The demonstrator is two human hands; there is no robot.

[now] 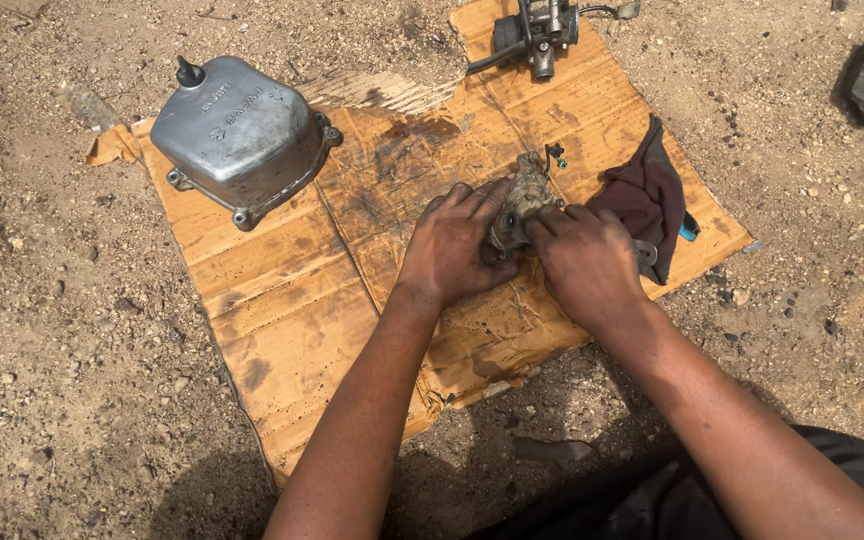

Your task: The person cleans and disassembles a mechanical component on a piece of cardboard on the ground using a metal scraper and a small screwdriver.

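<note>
Ground: dry, gravelly dirt [72, 380] under a flattened, oil-stained cardboard sheet [292, 300].
Part: small, grimy, lumpy metal casting [522, 200], mid-sheet, right of centre.
Left hand [457, 245]: palm down, fingers curled against the casting's left side, gripping it.
Right hand [587, 260]: palm down, thumb and fingers pinched on the casting's right side.
Far left: grey, domed cast-metal cover [237, 135] with bolt lugs.
Far: dark carburettor-like assembly [537, 30].
Right: crumpled dark rag [647, 195], just beside the right hand.

Flattened brown corrugated cardboard sheet [282, 300], oil-stained, lies on the dirt ground; no labels, signs or screens visible.
</note>
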